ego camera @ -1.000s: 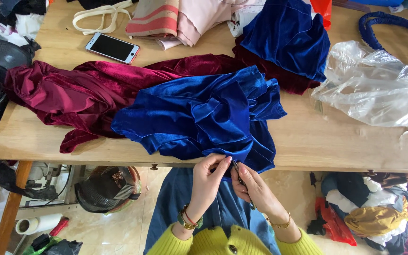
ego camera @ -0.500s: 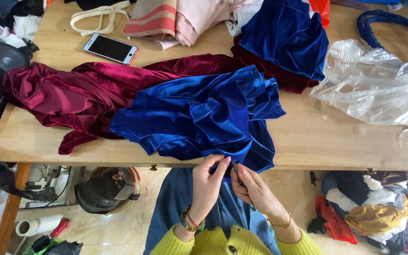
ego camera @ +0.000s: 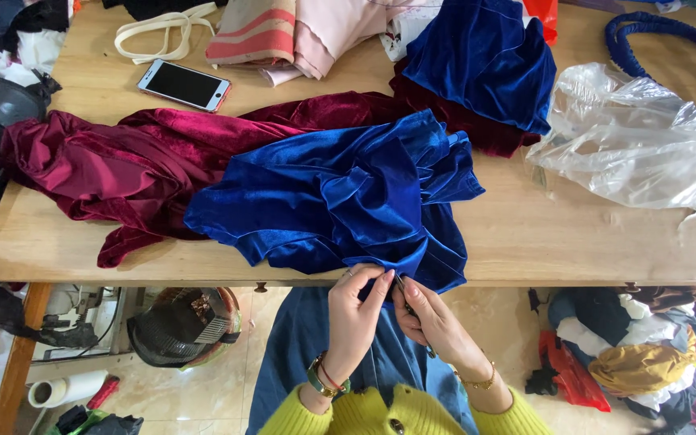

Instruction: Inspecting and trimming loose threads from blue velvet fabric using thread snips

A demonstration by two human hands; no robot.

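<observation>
Pinching the hanging corner of the blue velvet cloth between both hands, I am working just below the near edge of the desk. My left hand is closing thumb and fingers on the fold, and my right hand is meeting it from the other side, gripping the same bit of cloth together with what looks like a small dark tool; I cannot tell what kind. Most of the blue cloth is lying bunched in the middle of the desk, with only this corner drooping over the near edge into my hands, so I am judging the work as barely begun on this piece, the rest of it lying untouched.

Beside it, toward the left edge, a dark red velvet cloth is sprawling partly under the blue one. A second blue pile is sitting toward the far edge over more red cloth. A phone is lying near the far left corner, next to a cream strap and folded pink fabric. A clear plastic bag is crumpling at the right edge. Nothing is crowding my hands; the bunched cloth itself is the only thing weighing on the corner I am holding.
</observation>
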